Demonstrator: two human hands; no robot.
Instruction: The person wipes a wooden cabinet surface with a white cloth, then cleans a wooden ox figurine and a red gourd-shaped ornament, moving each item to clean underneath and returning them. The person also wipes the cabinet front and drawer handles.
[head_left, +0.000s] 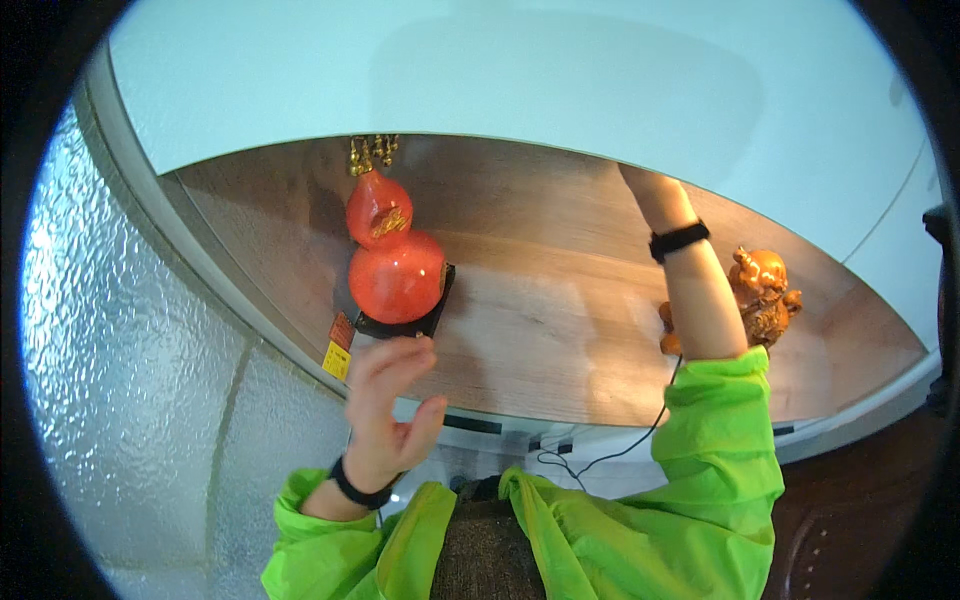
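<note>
My left hand (390, 412) is raised near the front edge of a wood-grain niche, its thumb apart from the fingers and nothing held. Just beyond the fingertips, a glossy red gourd ornament (397, 274) with gold decoration stands on a black base (397, 328). My right arm reaches deep into the niche. Only the wrist and heel of my right hand (654, 196) show; the fingers are hidden behind the white upper panel (525, 82). Beside that forearm sits an amber-brown carved figurine (765, 296), partly covered by the arm.
Gold tassel-like pendants (367, 154) show above the gourd. A yellow label (337, 361) bearing print lies at the niche's left edge. A thin black cable (626, 450) runs over the front edge. Textured glass (142, 360) borders the left; dark brown wood (855, 517) is at lower right.
</note>
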